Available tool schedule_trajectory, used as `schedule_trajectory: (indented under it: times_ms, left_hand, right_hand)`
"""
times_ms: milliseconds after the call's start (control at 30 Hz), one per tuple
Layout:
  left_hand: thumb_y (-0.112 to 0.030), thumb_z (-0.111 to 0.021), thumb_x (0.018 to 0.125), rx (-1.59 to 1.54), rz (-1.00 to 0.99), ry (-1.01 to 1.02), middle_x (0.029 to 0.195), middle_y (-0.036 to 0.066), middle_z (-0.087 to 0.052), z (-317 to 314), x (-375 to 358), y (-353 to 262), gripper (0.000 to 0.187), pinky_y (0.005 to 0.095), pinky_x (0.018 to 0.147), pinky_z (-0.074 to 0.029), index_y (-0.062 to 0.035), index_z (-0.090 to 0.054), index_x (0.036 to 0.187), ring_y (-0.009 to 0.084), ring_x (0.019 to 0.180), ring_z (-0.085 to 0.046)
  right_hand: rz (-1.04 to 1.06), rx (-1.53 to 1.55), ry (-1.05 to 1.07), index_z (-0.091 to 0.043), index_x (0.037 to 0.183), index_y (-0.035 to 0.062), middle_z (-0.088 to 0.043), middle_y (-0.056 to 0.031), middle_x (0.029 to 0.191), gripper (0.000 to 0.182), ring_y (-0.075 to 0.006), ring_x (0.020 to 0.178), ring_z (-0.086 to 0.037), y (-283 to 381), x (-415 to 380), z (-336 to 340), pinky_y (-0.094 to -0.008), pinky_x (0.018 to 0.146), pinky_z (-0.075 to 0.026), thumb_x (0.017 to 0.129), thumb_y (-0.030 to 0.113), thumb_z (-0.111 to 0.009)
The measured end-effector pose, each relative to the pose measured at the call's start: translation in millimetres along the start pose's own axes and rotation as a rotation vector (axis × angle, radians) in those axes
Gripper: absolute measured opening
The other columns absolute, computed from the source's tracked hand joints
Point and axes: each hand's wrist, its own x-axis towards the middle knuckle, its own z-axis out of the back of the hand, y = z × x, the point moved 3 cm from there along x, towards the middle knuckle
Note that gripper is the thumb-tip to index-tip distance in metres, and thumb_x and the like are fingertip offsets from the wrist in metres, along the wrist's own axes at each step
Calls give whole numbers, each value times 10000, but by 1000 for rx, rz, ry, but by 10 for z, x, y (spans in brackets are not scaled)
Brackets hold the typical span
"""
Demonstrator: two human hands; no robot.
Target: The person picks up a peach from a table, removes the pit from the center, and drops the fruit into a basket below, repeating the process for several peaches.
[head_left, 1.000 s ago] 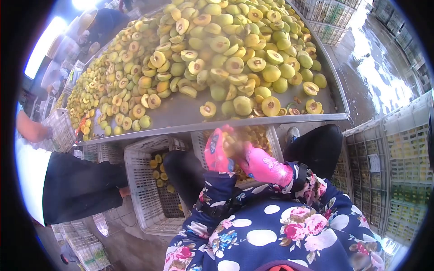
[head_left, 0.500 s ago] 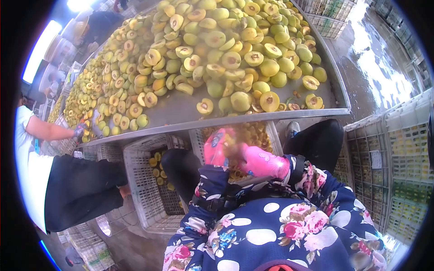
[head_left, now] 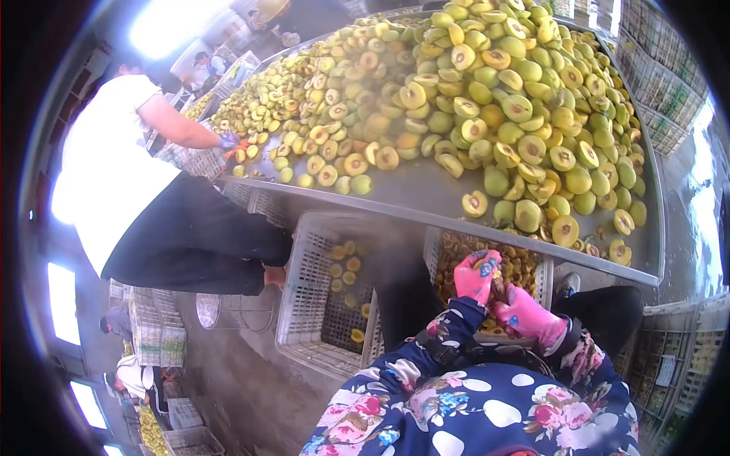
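My left hand, in a pink glove, is closed around a yellow-green fruit piece, mostly hidden by the fingers. Close beside it, my right hand, also pink-gloved, has its fingers bent together toward the left hand; what they grip cannot be made out. Both hands are above a crate filled with brownish-yellow fruit pieces, between my knees. Beyond them, a metal table bears a large heap of halved yellow-green fruit with brown centres.
Left of my leg stands a grey plastic crate with several fruit halves in it. A co-worker in a white shirt reaches a gloved hand to the table's left end. Stacked crates stand at my right. More people and crates are farther back.
My view has swung left, bringing more of the co-worker and the left crate into sight. My hands remain close together above the crate, with the left now raised beside the right.
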Motion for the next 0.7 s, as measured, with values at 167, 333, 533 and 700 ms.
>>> schedule_trajectory:
  times_ms: [167,333,533,700]
  left_hand:
    - [-82,-632,791,40,4,127,815,99,-634,83,64,52,159,290,571,-507,14,-601,914,154,681,-588]
    - [-117,-631,803,-46,60,225,849,109,-631,15,-31,-147,165,296,594,-512,2,-602,912,166,717,-591]
    - [-120,-589,817,75,-40,381,862,104,-629,92,5,-47,150,291,641,-506,-7,-607,914,154,746,-592]
    - [-44,-557,800,306,-76,388,802,90,-640,99,36,-27,105,269,676,-485,17,-635,833,156,712,-598]
  right_hand:
    - [9,164,67,-442,925,19,-456,-16,552,150,-95,386,-425,165,-100,-33,-239,344,-364,809,97,-496]
    - [-49,261,163,-458,827,58,-455,-9,565,102,-86,382,-416,206,-118,-38,-234,347,-365,799,136,-517]
    - [-62,185,179,-447,758,93,-439,14,552,137,-67,395,-400,184,-144,-20,-215,363,-357,834,185,-515]
    - [-51,220,188,-456,837,77,-432,17,557,142,-67,402,-412,-111,-20,16,-212,363,-352,851,209,-505]
